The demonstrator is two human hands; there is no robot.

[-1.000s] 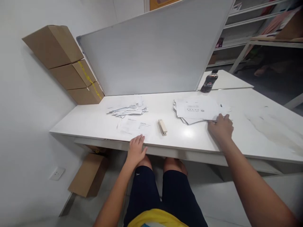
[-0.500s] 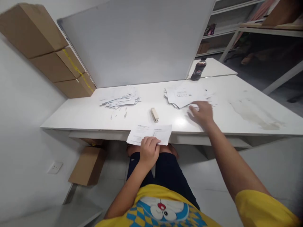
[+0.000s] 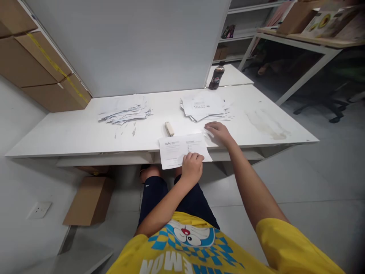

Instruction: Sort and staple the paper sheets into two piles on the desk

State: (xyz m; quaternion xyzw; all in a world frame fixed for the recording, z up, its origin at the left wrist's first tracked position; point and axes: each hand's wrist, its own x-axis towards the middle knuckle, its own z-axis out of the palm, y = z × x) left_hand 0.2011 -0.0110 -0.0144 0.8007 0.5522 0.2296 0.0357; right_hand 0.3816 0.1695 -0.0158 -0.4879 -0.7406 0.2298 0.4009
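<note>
My left hand (image 3: 192, 167) is closed on the lower edge of some printed white sheets (image 3: 175, 150), which lie partly over the table's front edge. Near the upper right corner of these sheets is my right hand (image 3: 219, 132), its fingers bent; whether it touches the paper is unclear. A cream stapler (image 3: 169, 128) sits just behind the sheets. Behind my right hand lies a messy stack of papers (image 3: 201, 106), and another stack of papers (image 3: 124, 110) is at the left on the white table (image 3: 85, 133).
A dark soda bottle (image 3: 216, 77) stands at the back right beside a large white board (image 3: 137, 45). Cardboard boxes (image 3: 42, 72) are piled at the left. Another box (image 3: 88, 201) is below the table. A grey smudge marks the tabletop's right side.
The view has shifted right. My right hand has come away from the right stack toward the sheets. My left hand has moved the sheets forward, closer to the stapler.
</note>
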